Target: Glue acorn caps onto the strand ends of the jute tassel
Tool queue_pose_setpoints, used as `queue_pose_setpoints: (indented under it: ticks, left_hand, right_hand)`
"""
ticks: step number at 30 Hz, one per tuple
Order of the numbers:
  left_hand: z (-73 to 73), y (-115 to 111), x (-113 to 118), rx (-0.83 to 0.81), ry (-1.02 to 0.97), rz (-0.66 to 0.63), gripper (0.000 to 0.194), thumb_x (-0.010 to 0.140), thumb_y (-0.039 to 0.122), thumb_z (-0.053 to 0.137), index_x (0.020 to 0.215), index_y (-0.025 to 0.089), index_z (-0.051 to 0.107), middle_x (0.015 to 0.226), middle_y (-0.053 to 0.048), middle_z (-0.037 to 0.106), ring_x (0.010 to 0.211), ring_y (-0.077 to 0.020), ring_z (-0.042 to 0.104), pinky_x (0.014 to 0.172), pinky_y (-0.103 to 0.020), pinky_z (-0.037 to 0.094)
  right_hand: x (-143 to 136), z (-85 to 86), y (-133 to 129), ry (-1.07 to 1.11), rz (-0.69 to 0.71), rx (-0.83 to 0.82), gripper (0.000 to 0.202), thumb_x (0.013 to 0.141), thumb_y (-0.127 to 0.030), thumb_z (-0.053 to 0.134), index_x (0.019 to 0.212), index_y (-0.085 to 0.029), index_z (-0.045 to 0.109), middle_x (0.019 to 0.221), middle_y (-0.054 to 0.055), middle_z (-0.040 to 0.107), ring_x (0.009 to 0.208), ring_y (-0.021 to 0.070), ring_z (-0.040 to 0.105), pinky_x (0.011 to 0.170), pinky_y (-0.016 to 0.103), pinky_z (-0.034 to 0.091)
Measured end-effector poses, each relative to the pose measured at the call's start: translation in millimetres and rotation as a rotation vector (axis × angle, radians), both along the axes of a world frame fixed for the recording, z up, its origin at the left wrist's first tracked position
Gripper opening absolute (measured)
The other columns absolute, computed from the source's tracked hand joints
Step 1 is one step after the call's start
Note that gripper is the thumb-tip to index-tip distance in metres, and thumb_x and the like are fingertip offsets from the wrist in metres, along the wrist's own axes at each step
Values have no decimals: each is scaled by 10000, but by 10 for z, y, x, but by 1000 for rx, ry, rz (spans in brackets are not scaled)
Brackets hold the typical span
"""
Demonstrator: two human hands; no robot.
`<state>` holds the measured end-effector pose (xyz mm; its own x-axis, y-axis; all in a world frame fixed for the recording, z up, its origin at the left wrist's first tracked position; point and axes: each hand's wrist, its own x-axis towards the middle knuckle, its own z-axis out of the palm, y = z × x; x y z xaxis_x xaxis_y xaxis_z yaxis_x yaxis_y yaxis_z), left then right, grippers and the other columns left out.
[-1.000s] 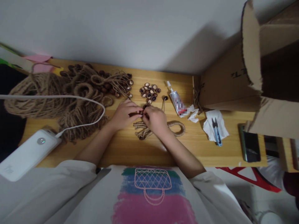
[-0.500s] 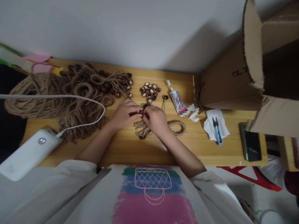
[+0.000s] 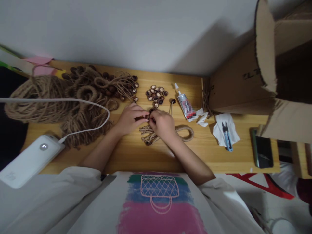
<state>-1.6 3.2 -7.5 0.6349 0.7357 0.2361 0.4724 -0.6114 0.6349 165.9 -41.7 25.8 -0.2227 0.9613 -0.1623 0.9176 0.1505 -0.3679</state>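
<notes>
Over the middle of the wooden table, my left hand (image 3: pixel 130 119) and my right hand (image 3: pixel 162 123) meet fingertip to fingertip. Pinched between them is a small dark brown nutshell (image 3: pixel 147 117), mostly covered by the fingers. Under my right hand lies a twine tassel with a wrapped loop (image 3: pixel 188 134), its knotted strands (image 3: pixel 146 130) fanning out to the left. Just beyond the hands is a cluster of nutshell halves (image 3: pixel 157 94), some pale inside. A single shell on a cord (image 3: pixel 173 101) lies right of the cluster.
A glue tube (image 3: pixel 186 105) lies beside crumpled tissue (image 3: pixel 201 117). Small snips (image 3: pixel 227 136) rest on a white tissue (image 3: pixel 218 130). Left are a twine heap (image 3: pixel 39 97) and a power bank (image 3: pixel 31 161) with a cable (image 3: pixel 95 103). Right are a cardboard box (image 3: pixel 239 78) and a phone (image 3: pixel 263 151).
</notes>
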Motion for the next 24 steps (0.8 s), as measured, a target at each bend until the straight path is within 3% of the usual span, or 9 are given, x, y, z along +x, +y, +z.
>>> queue_pose_setpoints:
  ticks: [24]
  left_hand:
    - [5, -8, 0, -22, -55, 23, 276, 859, 412, 562, 902, 201, 734, 815, -61, 706, 771, -188, 575, 743, -348, 454]
  right_hand:
    - [14, -46, -14, 20, 11, 38, 164, 860, -207, 497, 890, -146, 646, 904, 84, 666, 862, 218, 580, 747, 293, 378]
